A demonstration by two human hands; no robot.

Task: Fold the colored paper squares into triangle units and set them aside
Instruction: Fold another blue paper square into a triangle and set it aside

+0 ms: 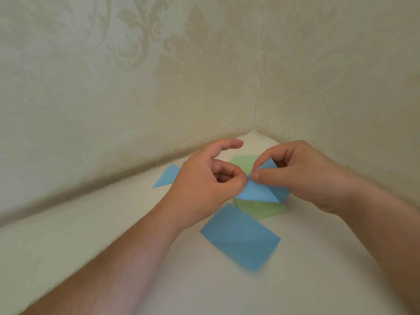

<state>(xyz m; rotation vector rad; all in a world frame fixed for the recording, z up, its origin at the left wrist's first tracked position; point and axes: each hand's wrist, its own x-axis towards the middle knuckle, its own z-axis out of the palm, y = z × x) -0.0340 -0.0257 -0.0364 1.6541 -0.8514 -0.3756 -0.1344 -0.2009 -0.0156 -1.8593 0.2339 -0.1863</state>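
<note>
A blue paper piece [259, 192] is held just above the surface, partly folded, with a corner pinched at its top. My left hand [204, 185] grips that corner between thumb and forefinger from the left. My right hand [302, 176] pinches the same corner from the right, thumb in front. Under the held paper lies green paper [261, 210], showing also behind the fingers. A blue paper square [239, 236] with a diagonal crease lies flat in front. A blue triangle unit [167, 177] rests to the left, partly hidden by my left hand.
The work surface [113, 223] is pale and ends in a corner where two patterned wallpapered walls [255, 105] meet just behind the papers. Both forearms reach in from the bottom edge.
</note>
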